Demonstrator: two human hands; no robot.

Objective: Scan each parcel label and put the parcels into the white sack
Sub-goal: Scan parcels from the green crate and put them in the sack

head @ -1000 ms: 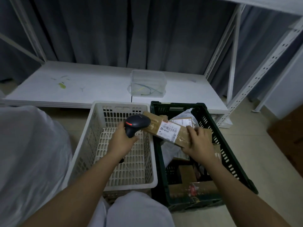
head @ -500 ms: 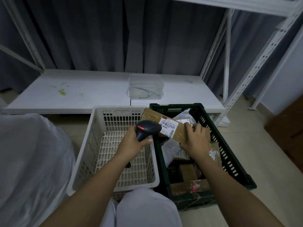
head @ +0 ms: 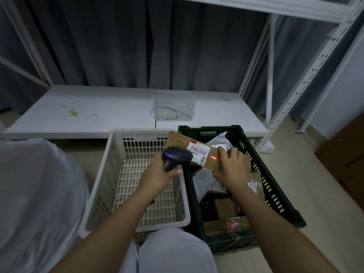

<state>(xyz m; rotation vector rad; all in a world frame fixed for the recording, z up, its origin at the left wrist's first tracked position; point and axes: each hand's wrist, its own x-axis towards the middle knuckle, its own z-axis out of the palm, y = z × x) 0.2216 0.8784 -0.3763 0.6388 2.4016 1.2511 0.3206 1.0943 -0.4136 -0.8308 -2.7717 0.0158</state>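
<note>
Gripping the scanner (head: 178, 157) by its handle, the left hand (head: 157, 177) has its fingers wrapped round the stem and the thumb lying along the near side, with the dark head aimed rightward at the parcel (head: 195, 153). A blue light shows on the scanner's back. The right hand (head: 229, 169) clutches the parcel's right end, fingers curled over the top edge and palm against the near face.

That brown cardboard parcel sits just right of frame centre, held up in the air over the seam between the white crate (head: 110, 186) and the dark crate (head: 275, 194). Its long axis runs from upper left to lower right across the picture, and the broad face carrying the label (head: 198, 152) is tipped up toward the camera and the scanner. Holding it by one end looks deliberate: it leaves the barcode uncovered and lets the wrist tilt the face to meet the beam.

A red scan line (head: 213, 158) falls on bare cardboard right of the label, close to the fingers, so the beam appears to sit off the barcode; a small swing of the scanner leftward, or a slide of the parcel rightward, would likely be needed for a read.

More parcels lie in the dark crate below. The sack (head: 35, 194) fills the left of the frame, well apart from the held parcel, ready to receive it.
</note>
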